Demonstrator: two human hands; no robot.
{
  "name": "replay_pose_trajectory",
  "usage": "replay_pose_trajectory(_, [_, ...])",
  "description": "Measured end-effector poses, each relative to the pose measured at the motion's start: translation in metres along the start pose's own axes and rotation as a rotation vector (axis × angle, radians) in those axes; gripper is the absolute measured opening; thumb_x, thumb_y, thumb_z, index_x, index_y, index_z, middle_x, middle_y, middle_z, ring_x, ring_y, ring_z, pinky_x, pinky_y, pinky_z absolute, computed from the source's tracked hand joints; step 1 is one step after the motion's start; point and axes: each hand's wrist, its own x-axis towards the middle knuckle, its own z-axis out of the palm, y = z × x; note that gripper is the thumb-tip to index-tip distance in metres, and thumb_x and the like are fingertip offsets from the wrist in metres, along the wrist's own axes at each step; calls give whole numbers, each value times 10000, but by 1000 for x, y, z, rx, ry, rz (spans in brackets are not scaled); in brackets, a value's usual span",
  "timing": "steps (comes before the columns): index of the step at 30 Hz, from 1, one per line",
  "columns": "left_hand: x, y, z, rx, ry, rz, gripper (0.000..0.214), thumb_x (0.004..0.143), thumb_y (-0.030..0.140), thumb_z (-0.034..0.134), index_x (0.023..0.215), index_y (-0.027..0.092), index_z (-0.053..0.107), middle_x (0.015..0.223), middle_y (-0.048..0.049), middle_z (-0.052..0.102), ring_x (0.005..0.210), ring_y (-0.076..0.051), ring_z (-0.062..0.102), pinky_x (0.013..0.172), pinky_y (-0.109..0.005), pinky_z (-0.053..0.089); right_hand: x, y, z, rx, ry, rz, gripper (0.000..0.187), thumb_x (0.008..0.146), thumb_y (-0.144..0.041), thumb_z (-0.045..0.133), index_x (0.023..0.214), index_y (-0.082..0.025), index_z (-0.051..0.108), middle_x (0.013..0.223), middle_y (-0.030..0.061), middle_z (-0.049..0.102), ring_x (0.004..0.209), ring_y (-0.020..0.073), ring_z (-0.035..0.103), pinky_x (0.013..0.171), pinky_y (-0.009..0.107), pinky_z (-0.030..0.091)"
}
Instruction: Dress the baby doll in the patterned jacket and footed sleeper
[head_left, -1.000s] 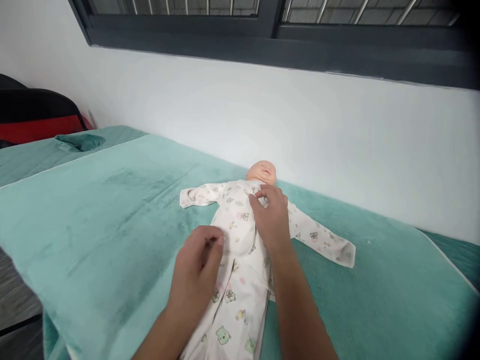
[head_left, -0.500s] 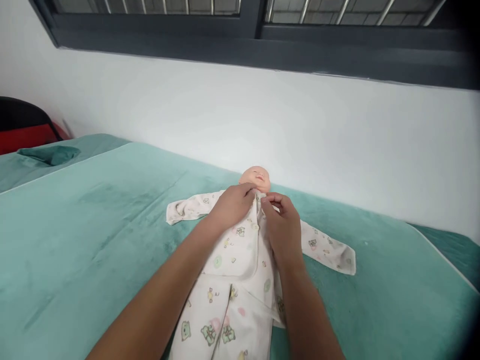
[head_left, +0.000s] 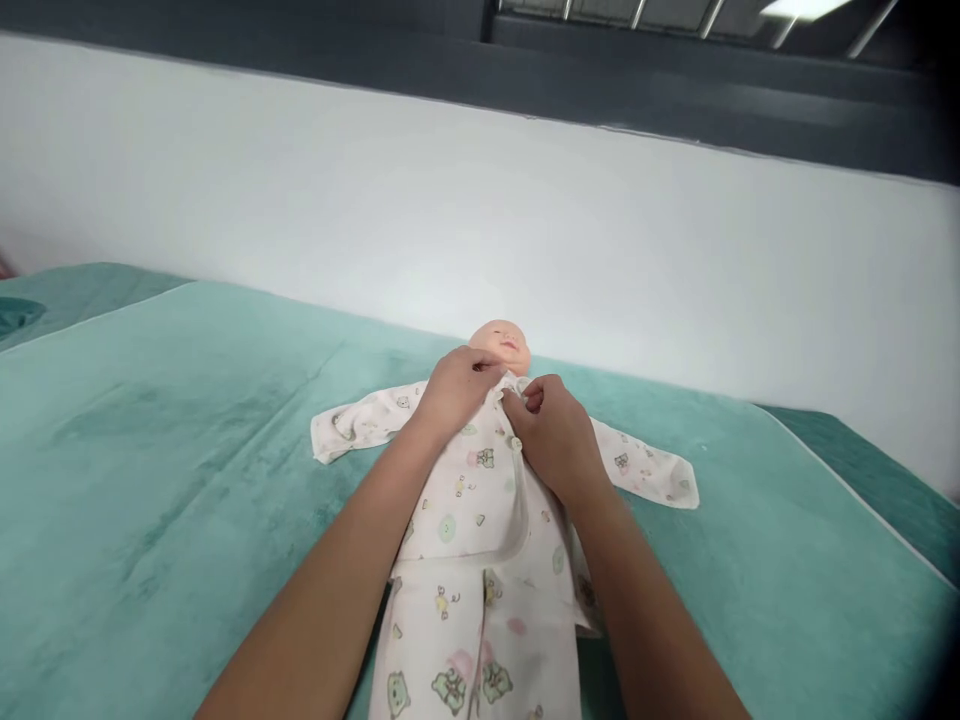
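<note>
A baby doll (head_left: 501, 343) lies on its back on a teal blanket (head_left: 187, 430), head towards the wall. It wears a white romper (head_left: 480, 520) printed with small animals, sleeves spread to both sides. My left hand (head_left: 454, 388) rests on the doll's upper chest, fingers curled on the romper's collar edge. My right hand (head_left: 551, 435) is beside it, fingertips pinched on the front placket just below the neck. A small button (head_left: 515, 443) shows under my right thumb.
The white wall (head_left: 525, 230) runs close behind the doll's head, with a dark window frame (head_left: 675, 90) above. The blanket's far right edge (head_left: 862, 490) drops to a darker teal surface. A darker teal cloth (head_left: 11, 315) lies at the far left.
My left hand went from the romper's waist up to the collar, joining my right hand at the neck. The view shifted right and closer; both hands now pinch the fabric together.
</note>
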Motion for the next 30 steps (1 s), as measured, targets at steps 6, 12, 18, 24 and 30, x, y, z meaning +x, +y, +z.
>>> replay_pose_trajectory(6, [2, -7, 1, -115, 40, -91, 162, 774, 343, 609, 756, 194, 668, 712, -4, 615, 560, -110, 447, 522, -256, 324, 21, 4, 4, -12, -78, -25, 259, 838, -450, 487, 697, -233, 476, 687, 8, 576, 615, 179, 472, 572, 301, 328])
replay_pose_trajectory(12, [0, 2, -5, -153, 160, -82, 145, 773, 310, 606, 752, 180, 666, 729, -10, 640, 598, -113, 511, 555, -237, 380, 21, 9, -2, 379, -77, 50, 243, 811, -452, 585, 759, -216, 616, 717, -7, 620, 649, 155, 500, 605, 277, 368])
replay_pose_trajectory(18, [-2, 9, -2, -312, 113, -98, 187, 769, 355, 652, 767, 170, 683, 689, 3, 594, 583, -97, 476, 523, -218, 360, 24, -3, 4, 753, 20, 110, 237, 750, -432, 677, 795, -201, 653, 650, -37, 567, 565, 107, 433, 551, 244, 359])
replay_pose_trajectory(24, [-1, 4, 3, -379, 60, -141, 199, 771, 362, 666, 801, 166, 677, 722, -9, 606, 575, -93, 458, 508, -220, 352, 34, 4, 12, 901, -153, 170, 224, 711, -407, 709, 762, -193, 667, 567, -58, 487, 514, 91, 371, 509, 234, 307])
replay_pose_trajectory(30, [-2, 0, 3, -341, 42, -105, 195, 800, 363, 637, 835, 181, 697, 769, -13, 650, 613, -105, 505, 559, -232, 372, 32, 10, 9, 934, -230, 163, 269, 706, -413, 725, 868, -201, 695, 592, -61, 500, 531, 93, 388, 523, 230, 303])
